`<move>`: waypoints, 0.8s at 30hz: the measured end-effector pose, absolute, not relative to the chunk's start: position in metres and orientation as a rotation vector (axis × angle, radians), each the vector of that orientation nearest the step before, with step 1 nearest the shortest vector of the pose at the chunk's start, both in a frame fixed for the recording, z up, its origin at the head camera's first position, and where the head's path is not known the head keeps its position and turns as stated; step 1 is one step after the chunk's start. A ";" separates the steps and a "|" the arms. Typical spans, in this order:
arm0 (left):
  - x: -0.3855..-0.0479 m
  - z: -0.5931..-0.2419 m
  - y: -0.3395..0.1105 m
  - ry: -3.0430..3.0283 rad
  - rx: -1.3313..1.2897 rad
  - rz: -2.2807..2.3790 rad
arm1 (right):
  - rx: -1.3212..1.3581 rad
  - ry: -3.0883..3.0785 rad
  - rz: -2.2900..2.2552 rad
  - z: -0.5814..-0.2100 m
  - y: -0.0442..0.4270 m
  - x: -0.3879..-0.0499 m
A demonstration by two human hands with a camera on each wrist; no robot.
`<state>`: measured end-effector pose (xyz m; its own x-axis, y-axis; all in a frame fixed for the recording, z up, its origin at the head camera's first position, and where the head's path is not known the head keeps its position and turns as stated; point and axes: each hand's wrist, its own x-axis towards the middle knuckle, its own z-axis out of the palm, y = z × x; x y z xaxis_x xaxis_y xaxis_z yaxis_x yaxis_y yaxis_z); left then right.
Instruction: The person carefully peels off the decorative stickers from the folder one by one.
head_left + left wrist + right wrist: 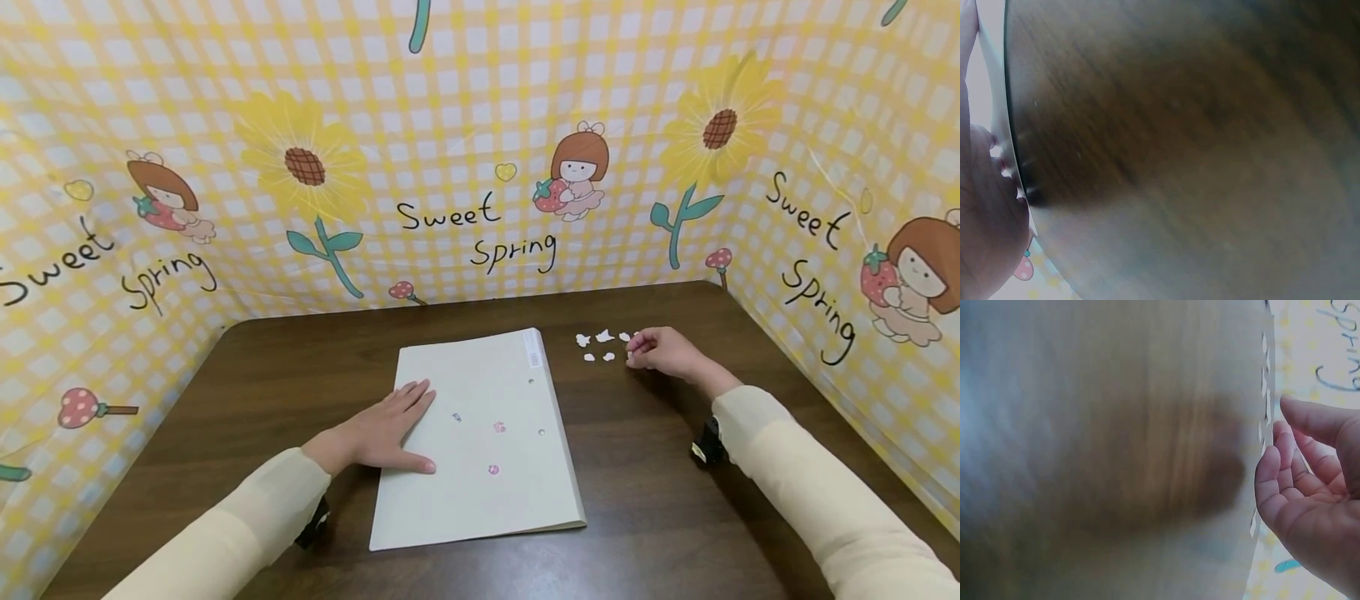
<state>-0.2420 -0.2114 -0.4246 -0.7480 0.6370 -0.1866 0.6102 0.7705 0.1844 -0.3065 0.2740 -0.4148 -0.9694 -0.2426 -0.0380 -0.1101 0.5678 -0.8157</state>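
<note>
A cream paper folder lies on the brown table, with a blue sticker, a pink crown-like sticker and a round pink sticker on its face. My left hand rests flat on the folder's left side, fingers straight and thumb spread. Right of the folder's top, several small white pieces, perhaps stickers face down, lie in two rows. My right hand is at the right end of these rows, its fingertips by a white piece. In the right wrist view, its thumb stands apart from the loosely bent fingers.
The table extends around the folder on all sides. A yellow checked cloth with printed flowers and figures stands behind it and along both sides. Two small round marks show near the folder's right edge.
</note>
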 end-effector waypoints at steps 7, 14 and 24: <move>-0.244 -0.428 -0.212 2.733 0.976 0.147 | -0.365 2.610 -1.420 -0.414 0.249 -0.297; -0.243 -0.425 -0.211 2.721 0.966 0.116 | -0.494 2.535 -1.515 -0.411 0.211 -0.285; -0.240 -0.422 -0.211 2.738 0.981 0.092 | -0.657 2.424 -1.524 -0.398 0.151 -0.262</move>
